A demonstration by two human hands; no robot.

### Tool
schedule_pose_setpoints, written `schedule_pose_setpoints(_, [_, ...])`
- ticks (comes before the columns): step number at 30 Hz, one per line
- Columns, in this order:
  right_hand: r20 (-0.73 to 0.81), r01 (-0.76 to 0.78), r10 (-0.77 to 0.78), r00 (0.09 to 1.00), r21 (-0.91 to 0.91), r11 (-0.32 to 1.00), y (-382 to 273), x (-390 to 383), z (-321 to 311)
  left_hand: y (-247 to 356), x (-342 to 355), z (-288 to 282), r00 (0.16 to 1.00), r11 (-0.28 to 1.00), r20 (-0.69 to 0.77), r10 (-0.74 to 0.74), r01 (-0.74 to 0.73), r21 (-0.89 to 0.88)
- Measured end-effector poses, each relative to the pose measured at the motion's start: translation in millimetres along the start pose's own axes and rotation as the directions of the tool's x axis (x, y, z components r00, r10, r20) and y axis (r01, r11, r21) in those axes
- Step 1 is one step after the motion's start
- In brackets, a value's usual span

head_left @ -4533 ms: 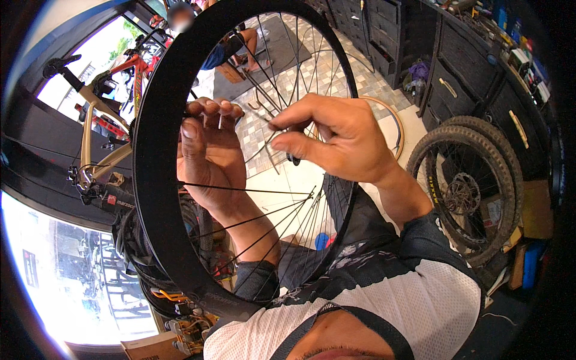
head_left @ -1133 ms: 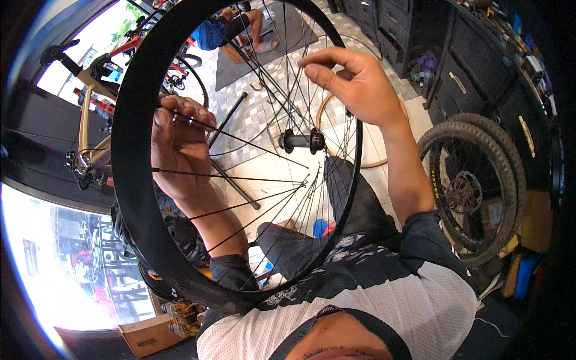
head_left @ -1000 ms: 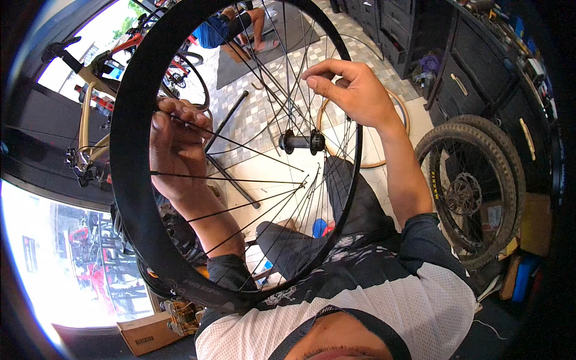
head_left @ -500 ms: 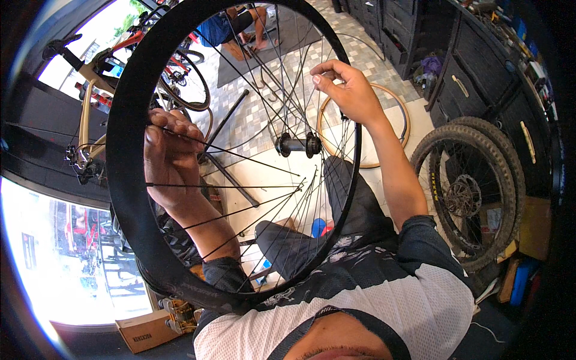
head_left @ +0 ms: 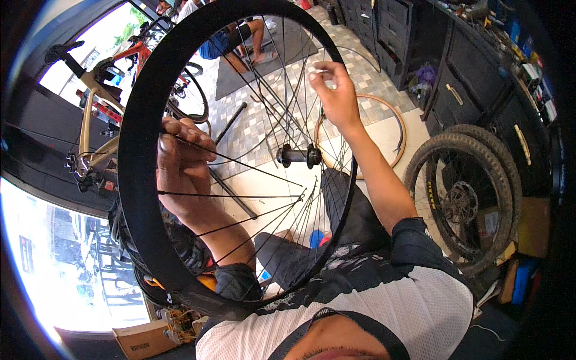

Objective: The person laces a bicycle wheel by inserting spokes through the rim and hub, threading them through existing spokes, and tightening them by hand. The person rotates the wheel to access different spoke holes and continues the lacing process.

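A black deep-section bicycle rim stands tilted in front of me, with many thin black spokes crossing inside it. My left hand reaches through the wheel, its thumb and fingers pinching a spoke beside the rim's left inner edge. Several spokes on this lower left side end freely, short of the black hub at the middle of the wheel. My right hand is raised by the rim's upper right, fingers bent toward the thumb. Whether something small sits between those fingertips cannot be made out.
Two knobby-tyred wheels lean at the right near dark cabinets. A tan-edged tyre lies on the floor beyond the wheel. A beige bike frame stands left. Another person is on a dark mat at the back.
The rim's left side and my left hand have shifted slightly right and down. My right hand has moved a little left, its fingers still bent.
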State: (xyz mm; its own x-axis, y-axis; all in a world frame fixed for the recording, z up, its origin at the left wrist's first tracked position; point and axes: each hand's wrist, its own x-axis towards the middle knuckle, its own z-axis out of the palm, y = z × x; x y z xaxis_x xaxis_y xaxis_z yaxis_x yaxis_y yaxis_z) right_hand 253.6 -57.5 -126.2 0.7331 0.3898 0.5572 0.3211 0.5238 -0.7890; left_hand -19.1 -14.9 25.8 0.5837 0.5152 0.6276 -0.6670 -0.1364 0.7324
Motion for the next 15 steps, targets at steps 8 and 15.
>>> schedule_pose_setpoints(8, [0.094,0.190,-0.169,0.981,-0.302,0.934,-49,36,9,-3,0,15,1.000,1.000,0.024,-0.008,0.008,-0.006])
schedule_pose_setpoints(15, [0.183,0.158,-0.092,0.979,-0.386,0.909,-56,50,13,-7,4,11,0.999,0.999,0.047,0.017,-0.014,-0.049])
